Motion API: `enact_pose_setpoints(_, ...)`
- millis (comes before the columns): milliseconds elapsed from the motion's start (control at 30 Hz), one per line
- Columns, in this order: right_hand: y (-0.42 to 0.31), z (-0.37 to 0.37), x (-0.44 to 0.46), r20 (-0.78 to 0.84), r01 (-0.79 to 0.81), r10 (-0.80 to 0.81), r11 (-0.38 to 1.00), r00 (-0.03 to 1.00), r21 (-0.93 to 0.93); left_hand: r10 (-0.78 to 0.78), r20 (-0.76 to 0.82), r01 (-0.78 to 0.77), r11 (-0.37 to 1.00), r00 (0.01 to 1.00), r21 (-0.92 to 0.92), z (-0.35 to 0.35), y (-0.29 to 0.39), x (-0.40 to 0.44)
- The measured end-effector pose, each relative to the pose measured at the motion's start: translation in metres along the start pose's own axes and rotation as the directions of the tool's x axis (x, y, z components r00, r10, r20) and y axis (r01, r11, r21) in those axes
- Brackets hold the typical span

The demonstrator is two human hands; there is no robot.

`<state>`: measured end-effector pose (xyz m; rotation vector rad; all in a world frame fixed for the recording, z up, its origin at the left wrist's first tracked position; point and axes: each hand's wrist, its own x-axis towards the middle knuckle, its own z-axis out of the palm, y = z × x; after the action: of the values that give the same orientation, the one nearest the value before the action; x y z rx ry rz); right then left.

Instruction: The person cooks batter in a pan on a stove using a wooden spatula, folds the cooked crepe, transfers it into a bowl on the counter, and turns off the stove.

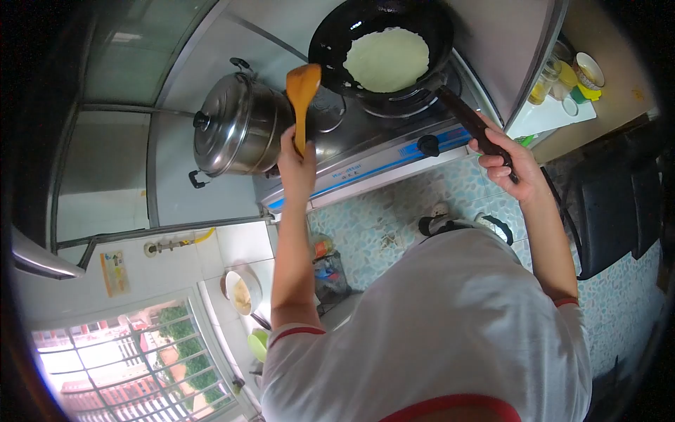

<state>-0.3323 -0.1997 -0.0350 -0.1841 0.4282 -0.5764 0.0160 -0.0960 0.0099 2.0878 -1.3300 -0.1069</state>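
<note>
A pale round pancake (388,60) lies flat in a black wok (328,43) on the gas stove (365,159). My right hand (505,156) is closed around the wok's long dark handle (470,119). On the other side, my left hand (298,163) grips a wooden spatula (302,95) by its handle, with the blade pointing up. The spatula is held to the left of the wok, apart from the pancake. Just beyond my left hand stands a lidded steel steamer pot (242,126).
A black stove knob (427,145) faces me below the wok. Jars and a small bowl (589,69) sit on a white shelf at the right. A white pan (243,291) rests on the left counter by a barred window (140,359). A black chair (608,211) stands right.
</note>
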Motion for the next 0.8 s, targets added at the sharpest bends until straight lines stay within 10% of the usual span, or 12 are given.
enact_pose_setpoints(167,0.002,0.007,-0.002,-0.028,0.009,-0.009,1.0,1.0,0.003,0.329,0.16,-0.359,0.905,0.93,0.226,0.011,0.021,0.078)
enact_pose_setpoints(500,0.004,0.006,-0.005,-0.138,0.048,-0.06,0.995,0.989,-0.088,0.192,0.629,-0.42,0.877,0.753,0.234,0.054,0.029,0.147)
enact_pose_setpoints(633,0.006,0.009,-0.01,-0.169,0.084,-0.124,0.971,0.978,-0.226,0.152,0.488,-0.416,0.763,0.859,0.494,0.043,0.035,0.165)
enact_pose_setpoints(800,0.008,0.004,-0.011,-0.152,0.111,-0.154,0.959,0.976,-0.26,0.265,0.363,-0.371,0.891,0.893,0.262,0.093,0.034,0.19)
